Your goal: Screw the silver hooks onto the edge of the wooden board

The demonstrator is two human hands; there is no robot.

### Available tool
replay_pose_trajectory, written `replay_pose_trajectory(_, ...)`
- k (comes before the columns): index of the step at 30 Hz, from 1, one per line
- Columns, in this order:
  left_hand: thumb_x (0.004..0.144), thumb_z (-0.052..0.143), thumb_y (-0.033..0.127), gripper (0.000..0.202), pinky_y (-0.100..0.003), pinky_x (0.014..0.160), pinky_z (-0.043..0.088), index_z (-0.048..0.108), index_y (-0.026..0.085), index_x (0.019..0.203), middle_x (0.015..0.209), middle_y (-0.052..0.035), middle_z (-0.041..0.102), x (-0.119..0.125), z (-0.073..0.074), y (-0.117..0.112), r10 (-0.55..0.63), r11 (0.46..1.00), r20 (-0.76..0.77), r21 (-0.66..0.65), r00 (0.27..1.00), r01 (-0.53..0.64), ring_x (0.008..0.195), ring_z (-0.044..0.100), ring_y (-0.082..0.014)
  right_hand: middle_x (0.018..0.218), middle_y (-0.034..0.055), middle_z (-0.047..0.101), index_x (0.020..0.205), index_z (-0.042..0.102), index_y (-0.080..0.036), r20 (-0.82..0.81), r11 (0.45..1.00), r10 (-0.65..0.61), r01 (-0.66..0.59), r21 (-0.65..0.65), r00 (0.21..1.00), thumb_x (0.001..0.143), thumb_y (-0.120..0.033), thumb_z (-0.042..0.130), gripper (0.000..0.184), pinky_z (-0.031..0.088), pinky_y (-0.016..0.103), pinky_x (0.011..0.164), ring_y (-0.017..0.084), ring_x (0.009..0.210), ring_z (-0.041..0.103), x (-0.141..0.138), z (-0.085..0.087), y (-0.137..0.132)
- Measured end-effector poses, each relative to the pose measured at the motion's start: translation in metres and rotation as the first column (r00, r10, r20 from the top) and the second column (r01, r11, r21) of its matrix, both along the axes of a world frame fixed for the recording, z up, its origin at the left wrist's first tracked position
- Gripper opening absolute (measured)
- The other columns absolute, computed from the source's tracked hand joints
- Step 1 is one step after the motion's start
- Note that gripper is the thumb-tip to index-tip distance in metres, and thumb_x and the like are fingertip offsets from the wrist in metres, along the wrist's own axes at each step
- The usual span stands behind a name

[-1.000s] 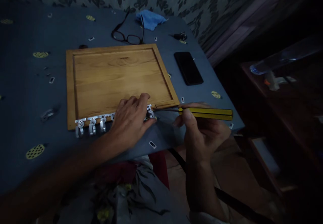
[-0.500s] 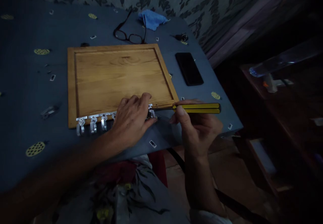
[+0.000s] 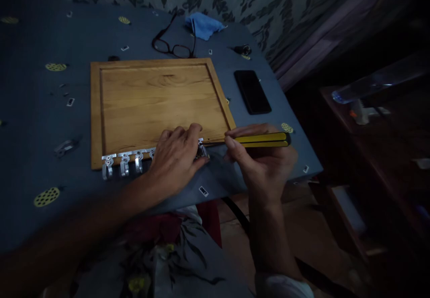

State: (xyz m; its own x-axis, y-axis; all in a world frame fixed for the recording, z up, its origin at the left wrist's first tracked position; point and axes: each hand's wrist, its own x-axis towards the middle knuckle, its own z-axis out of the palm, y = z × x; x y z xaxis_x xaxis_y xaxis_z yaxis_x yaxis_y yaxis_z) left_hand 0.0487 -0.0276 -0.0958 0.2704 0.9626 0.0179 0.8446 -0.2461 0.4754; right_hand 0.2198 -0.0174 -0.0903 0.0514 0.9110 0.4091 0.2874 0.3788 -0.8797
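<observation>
A framed wooden panel (image 3: 151, 105) lies flat on the table, with several metal hinges (image 3: 125, 162) lined up along its near edge. My left hand (image 3: 176, 157) rests over that edge, fingers on the wood and thumb against the rightmost metal hinge (image 3: 202, 149), which it grips. Part of the hinge row is hidden under this hand. At the panel's near right corner, my right hand (image 3: 264, 166) is closed around the yellow and black handle of a screwdriver (image 3: 264, 140). Its thin shaft points left, nearly level, toward the gripped hinge; I cannot tell whether the tip touches it.
A loose hinge (image 3: 66, 147) and small bits lie left of the panel. Beyond it are glasses (image 3: 174, 49) and a blue cloth (image 3: 204, 25). A black phone (image 3: 252, 92) and a dark small object (image 3: 242, 49) lie to the right. A bottle (image 3: 372, 83) is on the furniture beyond.
My right hand has rolled a little and its end of the screwdriver handle has shifted slightly up and left. The left hand and panel have hardly moved.
</observation>
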Motion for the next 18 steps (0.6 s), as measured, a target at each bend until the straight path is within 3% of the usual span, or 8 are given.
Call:
replay_pose_trajectory(3, 0.092, 0.077, 0.028, 0.046, -0.047, 0.098, 0.048, 0.049, 0.02, 0.128, 0.121, -0.0104, 0.074, 0.0, 0.0, 0.0, -0.003, 1.0, -0.005, -0.007, 1.0, 0.003, 0.12, 0.067, -0.0338, 0.085, -0.0054, 0.076, 0.093, 0.071, -0.024, -0.112, 0.997, 0.03, -0.037, -0.063, 0.993, 0.084, -0.02, 0.086, 0.018, 0.055, 0.022, 0.047, 0.007, 0.048, 0.061, 0.0, 0.0, 0.001)
replay_pose_trajectory(12, 0.093, 0.077, 0.03, 0.047, -0.047, 0.096, 0.048, 0.048, 0.019, 0.129, 0.119, -0.0111, 0.075, -0.001, -0.003, -0.001, -0.017, 1.0, -0.006, 0.023, 1.0, 0.017, 0.118, 0.067, -0.0345, 0.092, 0.0002, 0.078, 0.099, 0.079, -0.024, -0.128, 0.965, 0.173, -0.194, -0.175, 0.976, 0.091, -0.034, 0.08, 0.014, 0.063, 0.028, 0.066, 0.012, 0.065, 0.071, 0.01, 0.01, 0.0)
replay_pose_trajectory(18, 0.092, 0.078, 0.03, 0.048, -0.046, 0.097, 0.048, 0.048, 0.019, 0.128, 0.12, -0.0111, 0.075, -0.001, 0.0, 0.0, -0.013, 1.0, -0.012, 0.009, 1.0, 0.013, 0.119, 0.067, -0.0342, 0.081, -0.0013, 0.077, 0.095, 0.079, -0.024, -0.055, 0.976, 0.151, -0.158, -0.149, 0.987, 0.091, -0.029, 0.08, 0.007, 0.061, 0.028, 0.063, 0.013, 0.061, 0.07, 0.01, 0.011, 0.001)
